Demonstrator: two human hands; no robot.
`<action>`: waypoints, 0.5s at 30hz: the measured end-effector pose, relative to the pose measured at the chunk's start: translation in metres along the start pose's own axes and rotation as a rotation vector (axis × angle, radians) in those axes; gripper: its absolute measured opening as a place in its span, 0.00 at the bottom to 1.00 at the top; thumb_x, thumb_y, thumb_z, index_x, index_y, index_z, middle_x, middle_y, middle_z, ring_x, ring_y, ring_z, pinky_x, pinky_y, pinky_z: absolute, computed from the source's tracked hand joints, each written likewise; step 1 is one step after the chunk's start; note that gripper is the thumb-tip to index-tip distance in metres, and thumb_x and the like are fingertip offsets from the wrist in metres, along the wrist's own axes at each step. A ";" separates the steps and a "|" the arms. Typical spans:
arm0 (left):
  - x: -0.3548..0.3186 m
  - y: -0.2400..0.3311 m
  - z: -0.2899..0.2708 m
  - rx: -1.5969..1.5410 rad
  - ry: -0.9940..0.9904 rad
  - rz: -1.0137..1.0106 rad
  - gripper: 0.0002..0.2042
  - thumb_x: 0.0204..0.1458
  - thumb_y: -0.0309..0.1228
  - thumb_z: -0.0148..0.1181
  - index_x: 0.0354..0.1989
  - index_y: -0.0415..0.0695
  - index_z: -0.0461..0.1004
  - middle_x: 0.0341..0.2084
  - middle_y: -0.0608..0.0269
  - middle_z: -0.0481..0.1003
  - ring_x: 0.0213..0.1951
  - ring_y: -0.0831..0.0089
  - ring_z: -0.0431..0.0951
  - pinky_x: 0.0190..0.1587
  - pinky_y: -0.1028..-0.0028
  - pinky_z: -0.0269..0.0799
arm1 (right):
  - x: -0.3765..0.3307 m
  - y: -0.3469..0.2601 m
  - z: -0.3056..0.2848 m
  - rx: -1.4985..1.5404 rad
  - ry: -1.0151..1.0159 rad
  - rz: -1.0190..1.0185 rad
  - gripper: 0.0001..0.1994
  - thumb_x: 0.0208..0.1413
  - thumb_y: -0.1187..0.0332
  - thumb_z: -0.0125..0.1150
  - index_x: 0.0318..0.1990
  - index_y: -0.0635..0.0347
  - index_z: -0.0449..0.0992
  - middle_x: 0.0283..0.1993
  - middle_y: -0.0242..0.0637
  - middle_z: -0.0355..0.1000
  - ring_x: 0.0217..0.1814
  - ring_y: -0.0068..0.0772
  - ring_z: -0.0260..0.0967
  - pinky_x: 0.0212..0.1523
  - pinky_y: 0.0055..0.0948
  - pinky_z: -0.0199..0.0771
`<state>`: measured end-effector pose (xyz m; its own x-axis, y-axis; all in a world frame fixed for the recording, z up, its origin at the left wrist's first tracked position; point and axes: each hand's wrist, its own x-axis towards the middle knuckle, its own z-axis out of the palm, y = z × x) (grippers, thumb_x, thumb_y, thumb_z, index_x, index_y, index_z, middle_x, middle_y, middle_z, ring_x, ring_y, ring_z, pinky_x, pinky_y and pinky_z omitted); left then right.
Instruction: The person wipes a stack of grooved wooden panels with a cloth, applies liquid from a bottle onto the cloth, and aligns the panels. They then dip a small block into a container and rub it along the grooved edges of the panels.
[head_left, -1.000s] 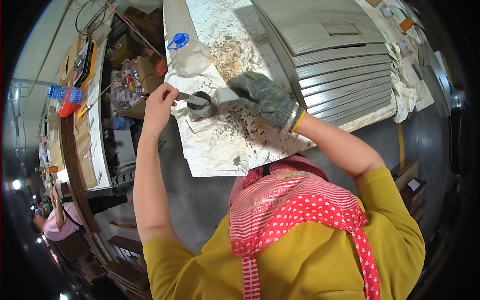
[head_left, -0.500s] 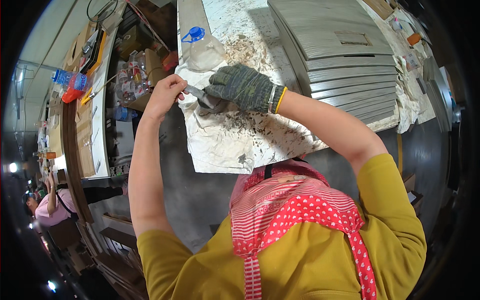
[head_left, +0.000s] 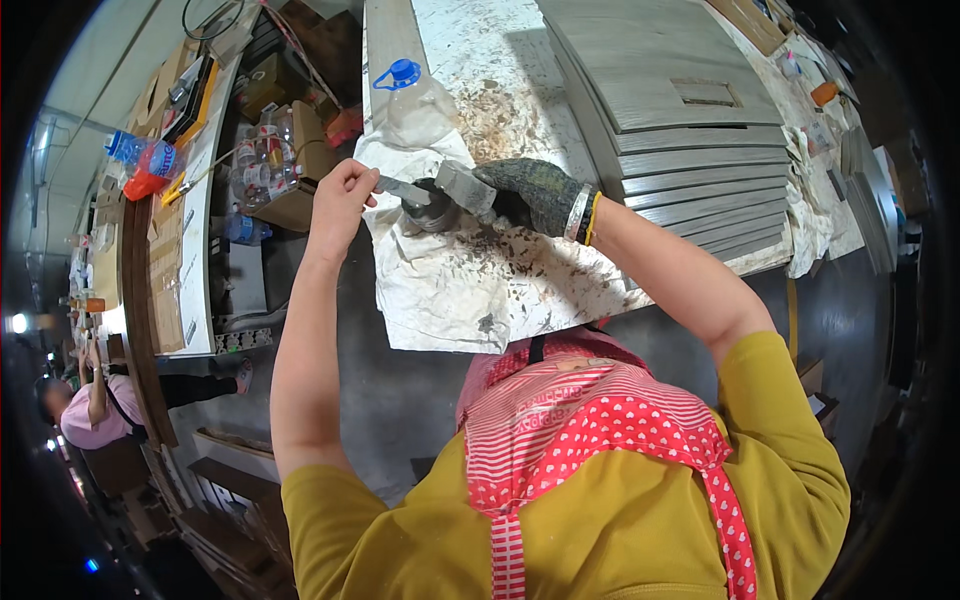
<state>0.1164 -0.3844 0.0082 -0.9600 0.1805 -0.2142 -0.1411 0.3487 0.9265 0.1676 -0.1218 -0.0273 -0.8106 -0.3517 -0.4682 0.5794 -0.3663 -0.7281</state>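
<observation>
My left hand (head_left: pixel 340 208), bare, pinches one end of a thin, flat grey strip (head_left: pixel 402 190). The strip's other end reaches over a small dark round container (head_left: pixel 432 216) on the white cloth (head_left: pixel 440 290). To its right, my right hand (head_left: pixel 540 192), in a dark knitted glove, grips a grey rectangular block (head_left: pixel 465 188) at its fingertips. The block is close to the strip and the container; whether it touches the container I cannot tell. Behind them stands a clear plastic jug (head_left: pixel 420 112) with a blue cap.
Grey wood-grain panels (head_left: pixel 660 60) are stacked at the right of the table. Brown flakes (head_left: pixel 500 115) litter the white tabletop. A box of plastic bottles (head_left: pixel 265 165) and a cluttered bench (head_left: pixel 195 250) stand on the left. A person in pink (head_left: pixel 100 410) is at the far left.
My right hand has moved right, away from the strip, so the block and the dark container now show. My left hand still pinches the strip and has hardly moved.
</observation>
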 end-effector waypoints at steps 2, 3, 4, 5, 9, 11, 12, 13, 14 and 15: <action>-0.004 0.004 0.004 0.152 0.050 0.144 0.09 0.55 0.31 0.57 0.28 0.38 0.70 0.19 0.67 0.73 0.22 0.84 0.69 0.27 0.80 0.63 | 0.000 -0.002 0.006 -0.040 -0.047 -0.050 0.16 0.59 0.53 0.55 0.41 0.58 0.77 0.27 0.33 0.72 0.25 0.23 0.68 0.23 0.23 0.66; -0.007 0.006 0.007 0.151 0.052 0.142 0.09 0.55 0.31 0.57 0.28 0.38 0.70 0.19 0.67 0.73 0.22 0.84 0.69 0.27 0.80 0.63 | -0.003 -0.007 0.014 -0.266 -0.002 -0.166 0.18 0.59 0.52 0.54 0.41 0.58 0.77 0.28 0.33 0.72 0.26 0.23 0.68 0.25 0.23 0.67; -0.010 0.008 0.011 0.243 0.071 0.196 0.09 0.54 0.31 0.57 0.29 0.37 0.70 0.19 0.65 0.72 0.22 0.82 0.69 0.28 0.78 0.63 | -0.005 -0.012 0.023 -0.491 0.047 -0.281 0.19 0.60 0.51 0.52 0.42 0.58 0.77 0.28 0.33 0.72 0.28 0.23 0.68 0.27 0.24 0.68; -0.013 0.010 0.015 0.335 0.090 0.249 0.09 0.54 0.31 0.57 0.30 0.36 0.70 0.18 0.62 0.71 0.22 0.80 0.70 0.28 0.76 0.64 | -0.008 -0.018 0.035 -0.675 0.093 -0.326 0.20 0.61 0.51 0.49 0.44 0.60 0.75 0.33 0.40 0.75 0.33 0.34 0.72 0.35 0.30 0.71; -0.019 0.022 0.027 0.405 0.132 0.352 0.08 0.53 0.31 0.57 0.31 0.37 0.70 0.19 0.56 0.71 0.22 0.71 0.72 0.29 0.71 0.65 | 0.000 -0.003 0.042 -0.995 0.145 -0.556 0.20 0.61 0.54 0.46 0.45 0.63 0.73 0.43 0.55 0.72 0.47 0.54 0.70 0.47 0.42 0.68; -0.019 0.018 0.025 0.508 0.204 0.424 0.08 0.53 0.31 0.57 0.31 0.38 0.70 0.21 0.52 0.72 0.23 0.60 0.73 0.29 0.67 0.66 | 0.001 0.003 0.042 -1.063 0.137 -0.565 0.20 0.61 0.54 0.46 0.45 0.63 0.73 0.43 0.54 0.73 0.46 0.54 0.70 0.47 0.41 0.68; -0.020 0.016 0.024 0.509 0.207 0.419 0.08 0.53 0.31 0.57 0.31 0.38 0.70 0.21 0.52 0.72 0.23 0.60 0.73 0.29 0.67 0.66 | 0.000 0.004 0.041 -1.130 0.135 -0.573 0.20 0.60 0.54 0.47 0.44 0.63 0.73 0.43 0.53 0.73 0.46 0.53 0.71 0.47 0.40 0.68; -0.020 0.014 0.022 0.517 0.217 0.397 0.09 0.53 0.32 0.57 0.32 0.38 0.70 0.22 0.51 0.73 0.24 0.58 0.73 0.30 0.66 0.66 | -0.003 0.000 0.041 -1.109 0.086 -0.483 0.19 0.60 0.55 0.49 0.45 0.63 0.73 0.43 0.53 0.73 0.46 0.52 0.70 0.47 0.40 0.68; -0.021 0.013 0.020 0.526 0.227 0.375 0.09 0.53 0.32 0.57 0.32 0.39 0.71 0.22 0.51 0.73 0.24 0.55 0.73 0.30 0.65 0.67 | -0.003 -0.002 0.041 -1.108 0.079 -0.482 0.19 0.60 0.55 0.49 0.45 0.63 0.73 0.43 0.53 0.73 0.46 0.52 0.70 0.47 0.40 0.68; -0.021 0.013 0.021 0.524 0.224 0.375 0.09 0.53 0.32 0.57 0.32 0.39 0.71 0.22 0.51 0.73 0.24 0.55 0.73 0.30 0.65 0.67 | -0.004 -0.004 0.039 -1.043 0.082 -0.492 0.19 0.60 0.55 0.49 0.45 0.63 0.73 0.43 0.53 0.73 0.46 0.52 0.70 0.48 0.40 0.68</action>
<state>0.1399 -0.3645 0.0187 -0.9560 0.2006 0.2140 0.2924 0.7093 0.6414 0.1715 -0.1529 -0.0030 -0.9546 -0.2971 -0.0228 -0.1204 0.4545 -0.8826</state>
